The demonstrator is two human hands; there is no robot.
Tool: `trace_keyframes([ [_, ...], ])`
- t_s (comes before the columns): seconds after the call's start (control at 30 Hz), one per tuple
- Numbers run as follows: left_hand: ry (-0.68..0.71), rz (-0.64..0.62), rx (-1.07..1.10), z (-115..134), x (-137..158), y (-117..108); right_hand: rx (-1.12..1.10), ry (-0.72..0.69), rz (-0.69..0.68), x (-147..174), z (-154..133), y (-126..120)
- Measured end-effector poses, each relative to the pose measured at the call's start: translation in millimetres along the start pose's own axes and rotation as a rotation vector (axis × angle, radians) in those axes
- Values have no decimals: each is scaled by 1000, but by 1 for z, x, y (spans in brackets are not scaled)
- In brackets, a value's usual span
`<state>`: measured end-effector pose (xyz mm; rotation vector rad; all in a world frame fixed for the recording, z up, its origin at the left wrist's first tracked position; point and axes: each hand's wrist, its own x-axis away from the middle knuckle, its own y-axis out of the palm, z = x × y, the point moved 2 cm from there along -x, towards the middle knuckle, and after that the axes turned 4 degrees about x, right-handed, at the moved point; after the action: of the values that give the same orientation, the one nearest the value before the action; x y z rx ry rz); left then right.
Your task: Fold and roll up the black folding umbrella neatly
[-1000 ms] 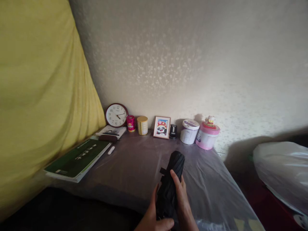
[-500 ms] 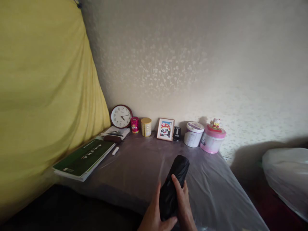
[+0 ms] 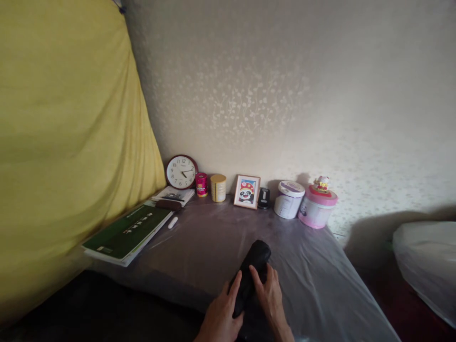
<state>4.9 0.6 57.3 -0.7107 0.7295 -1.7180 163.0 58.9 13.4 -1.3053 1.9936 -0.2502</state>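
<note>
A black folded umbrella (image 3: 251,270), a compact roll of dark fabric, slants away from me above the near part of the table. Its far end points toward the back right. My left hand (image 3: 224,306) is closed round its left side near the lower end, thumb below and fingers along the fabric. On the right side, my right hand (image 3: 269,294) grips it with bent fingers, the thumb lying on top. The lower end is partly hidden by my hands.
Along the wall stand a clock (image 3: 181,172), a pink tin (image 3: 201,185), a yellow can (image 3: 218,188), a panda picture frame (image 3: 246,192), a black stapler-like item (image 3: 263,198), a white tub (image 3: 289,200) and a pink tub (image 3: 316,209). A green book (image 3: 131,232) lies left.
The umbrella has come down and a little to the left, leaning over more. Both hands moved with it, and my right hand's fingers have shifted along its side.
</note>
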Motion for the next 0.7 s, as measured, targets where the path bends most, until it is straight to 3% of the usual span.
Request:
trace_keyframes([
  [0.13, -4, 6, -19, 0, -2, 2, 36, 16, 27, 0, -11, 1],
  [0.3, -17, 15, -11, -2, -2, 2, -39, -191, -114, -3, -30, -3],
  [0.4, -14, 45, 25, -6, -4, 3, -84, -231, -128, -6, -31, -6],
  [0.7, 29, 73, 68, -11, -2, -2, -223, -108, -172, -11, -31, -8],
])
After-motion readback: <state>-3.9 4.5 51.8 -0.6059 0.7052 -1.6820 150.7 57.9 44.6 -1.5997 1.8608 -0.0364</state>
